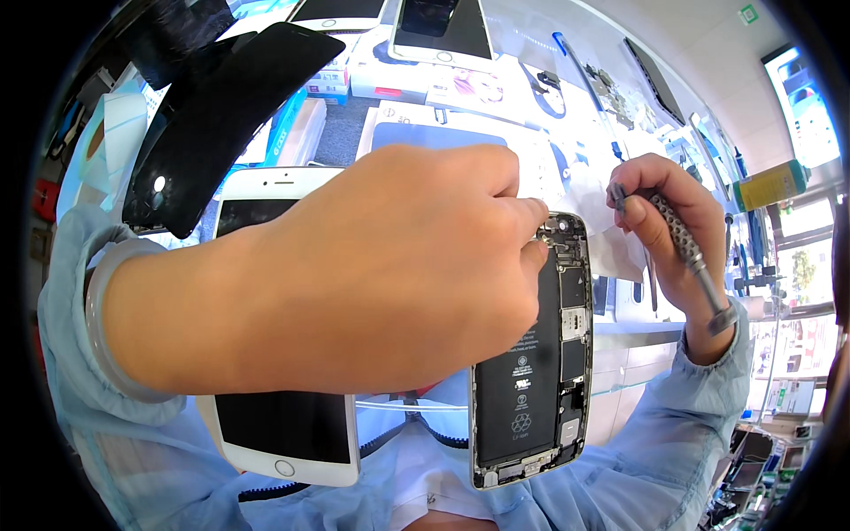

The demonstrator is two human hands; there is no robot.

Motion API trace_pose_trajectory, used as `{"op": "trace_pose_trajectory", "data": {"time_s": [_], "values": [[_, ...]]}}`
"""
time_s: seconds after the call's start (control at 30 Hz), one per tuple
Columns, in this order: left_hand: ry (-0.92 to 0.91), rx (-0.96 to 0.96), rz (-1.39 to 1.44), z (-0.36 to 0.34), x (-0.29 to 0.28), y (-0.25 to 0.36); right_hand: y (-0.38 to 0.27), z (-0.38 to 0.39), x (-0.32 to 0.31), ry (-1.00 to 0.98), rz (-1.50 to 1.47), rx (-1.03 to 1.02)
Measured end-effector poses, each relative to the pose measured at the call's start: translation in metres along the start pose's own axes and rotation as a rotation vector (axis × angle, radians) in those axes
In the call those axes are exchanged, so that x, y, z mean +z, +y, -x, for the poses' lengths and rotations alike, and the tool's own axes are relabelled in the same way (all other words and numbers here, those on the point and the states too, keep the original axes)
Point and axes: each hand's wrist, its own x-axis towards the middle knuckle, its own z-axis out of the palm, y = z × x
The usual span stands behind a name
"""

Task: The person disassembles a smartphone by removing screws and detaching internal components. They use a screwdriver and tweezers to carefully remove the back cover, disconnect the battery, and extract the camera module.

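My left hand [434,265] reaches across the middle, its fingers bent and pinched together at the top end of an opened phone [513,398]. Whatever the fingertips pinch there, if anything, is too small to make out. The phone stands without its screen, showing a long black battery and metal parts along its right side. In my right hand [677,221], raised to the right of the phone, is a screwdriver [682,239] with a knurled metal handle, slanting down to the right. Beneath my left forearm lies a white phone screen [283,425] with a round button, partly hidden.
A large black glossy panel [221,124] leans at the upper left. Farther back are another white-framed phone [440,31], flat white boxes [478,88] and a blue pen-like tool [580,71]. A green-and-yellow bottle [770,186] lies at the right.
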Motion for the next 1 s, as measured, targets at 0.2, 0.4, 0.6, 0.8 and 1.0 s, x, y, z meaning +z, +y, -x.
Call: {"op": "trace_pose_trajectory", "data": {"time_s": [0.2, 0.4, 0.6, 0.8, 1.0], "values": [[0.011, -0.010, -0.018, -0.002, 0.000, 0.001, 0.005, 0.000, -0.004, -0.031, -0.574, 0.112], [0.024, -0.024, 0.006, -0.002, 0.003, 0.002, 0.009, -0.002, -0.005, -0.112, -0.851, 0.209], [0.030, -0.018, 0.014, -0.002, 0.000, 0.002, 0.005, -0.002, -0.008, -0.229, -1.167, 0.320], [0.097, -0.007, 0.040, -0.001, 0.006, 0.001, 0.009, -0.002, -0.007, -0.297, -1.326, 0.319], [0.141, -0.016, 0.062, 0.000, 0.009, 0.001, 0.011, 0.001, -0.006, -0.325, -1.329, 0.296]]}}
